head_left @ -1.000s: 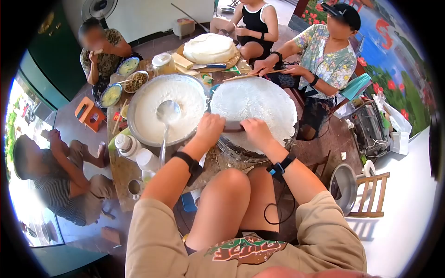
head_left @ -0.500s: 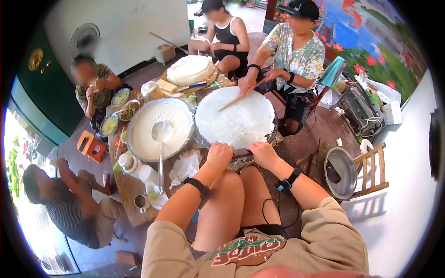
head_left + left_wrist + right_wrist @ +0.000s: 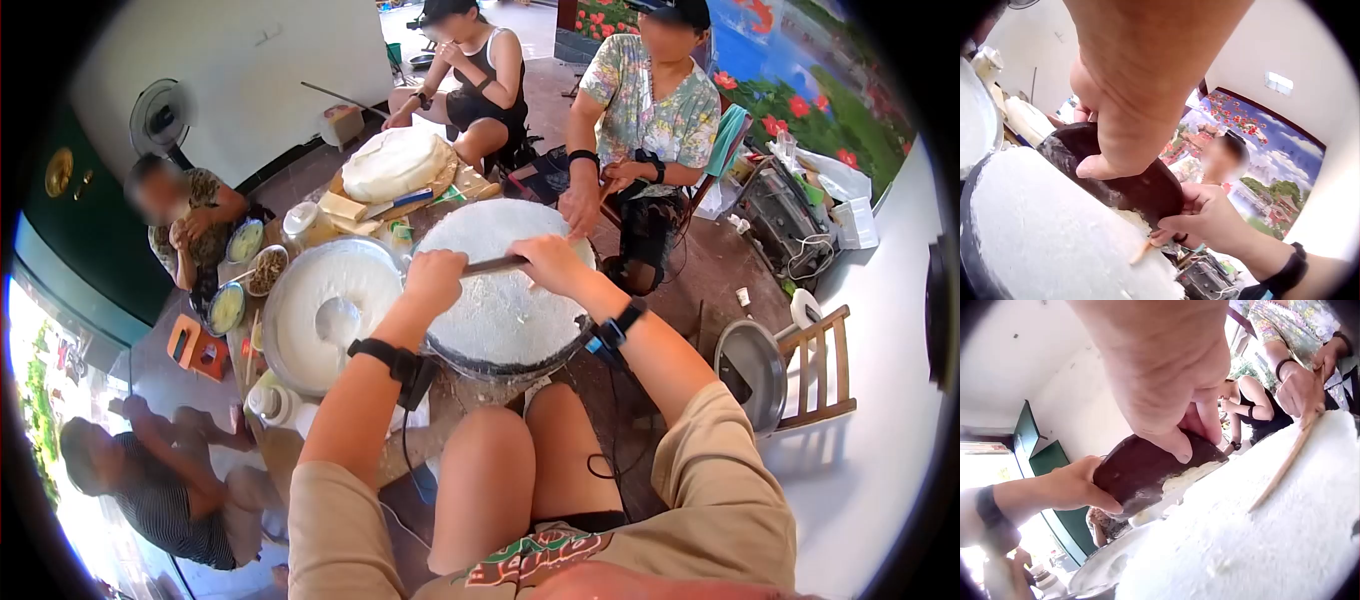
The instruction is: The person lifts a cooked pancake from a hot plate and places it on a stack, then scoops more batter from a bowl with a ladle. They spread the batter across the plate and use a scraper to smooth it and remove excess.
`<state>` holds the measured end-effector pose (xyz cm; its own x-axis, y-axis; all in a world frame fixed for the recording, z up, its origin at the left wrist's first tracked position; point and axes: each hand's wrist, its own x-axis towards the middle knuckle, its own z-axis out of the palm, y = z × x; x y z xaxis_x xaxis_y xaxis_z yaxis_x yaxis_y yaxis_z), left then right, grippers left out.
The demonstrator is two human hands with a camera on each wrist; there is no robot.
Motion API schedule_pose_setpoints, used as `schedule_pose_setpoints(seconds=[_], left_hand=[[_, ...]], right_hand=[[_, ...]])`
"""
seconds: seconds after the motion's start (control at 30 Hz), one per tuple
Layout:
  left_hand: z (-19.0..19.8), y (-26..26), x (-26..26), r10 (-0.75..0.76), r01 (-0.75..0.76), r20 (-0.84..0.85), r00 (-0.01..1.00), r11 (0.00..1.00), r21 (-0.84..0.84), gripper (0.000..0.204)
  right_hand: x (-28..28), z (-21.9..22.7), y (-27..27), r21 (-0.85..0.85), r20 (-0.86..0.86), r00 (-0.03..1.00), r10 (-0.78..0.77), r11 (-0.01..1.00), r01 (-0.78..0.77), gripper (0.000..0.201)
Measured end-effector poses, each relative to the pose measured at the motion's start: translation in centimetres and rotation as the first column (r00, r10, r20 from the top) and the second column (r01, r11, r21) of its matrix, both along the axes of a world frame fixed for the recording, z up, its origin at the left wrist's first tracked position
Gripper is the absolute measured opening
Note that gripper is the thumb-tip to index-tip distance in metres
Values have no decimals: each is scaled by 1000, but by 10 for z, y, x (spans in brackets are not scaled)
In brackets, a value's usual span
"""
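Board [image 3: 494, 265] seems stiff, light; we best grip its ends: left hand [image 3: 436, 282] curled round nine o'clock, right hand [image 3: 551, 264] round three.

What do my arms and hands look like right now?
Short, loose tan sleeves. Your left hand and right hand are ungloved. The left wrist's black strap carries a dark boxy unit; the right's black strap has a bright blue part.

A tan T-shirt [image 3: 700, 510] bears green-and-brown lettering [image 3: 530, 558], above dark shorts [image 3: 592, 521], with black straps [image 3: 376, 350] round both wrists.
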<state>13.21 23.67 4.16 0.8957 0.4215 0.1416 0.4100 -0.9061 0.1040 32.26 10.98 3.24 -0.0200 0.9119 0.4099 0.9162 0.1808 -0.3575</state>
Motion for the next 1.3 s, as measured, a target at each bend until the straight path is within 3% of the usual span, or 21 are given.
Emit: schedule_pose_setpoints(seconds=[0.17, 0.37, 0.43, 0.57, 0.63, 0.97, 1.3], left_hand=[[-28, 69, 41, 28, -30, 68, 997, 999, 30, 17], [-43, 93, 79, 72, -74, 80, 994, 997, 24, 16], [-63, 108, 93, 42, -46, 63, 997, 997, 67, 13], [-74, 113, 89, -55, 42, 162, 985, 996, 80, 14], [-75, 107, 80, -110, 77, 204, 973, 983, 165, 10], [-69, 42, 14, -109, 101, 148, 983, 993, 60, 14], [-64, -45, -35, -158, 152, 26, 987, 976, 158, 10]], right_hand=[[38, -21, 66, 35, 124, 992, -36, 999, 32, 18], [67, -32, 104, -32, 224, 965, -140, 988, 151, 16], [70, -44, 111, -93, 251, 947, -200, 969, 230, 15], [54, -62, 109, -52, 368, 898, -239, 960, 277, 13], [44, -66, 103, -4, 367, 899, -240, 966, 259, 11], [-12, -60, 44, -67, 408, 895, -178, 972, 224, 8], [-68, -64, -50, -44, 397, 893, -212, 967, 249, 6]])
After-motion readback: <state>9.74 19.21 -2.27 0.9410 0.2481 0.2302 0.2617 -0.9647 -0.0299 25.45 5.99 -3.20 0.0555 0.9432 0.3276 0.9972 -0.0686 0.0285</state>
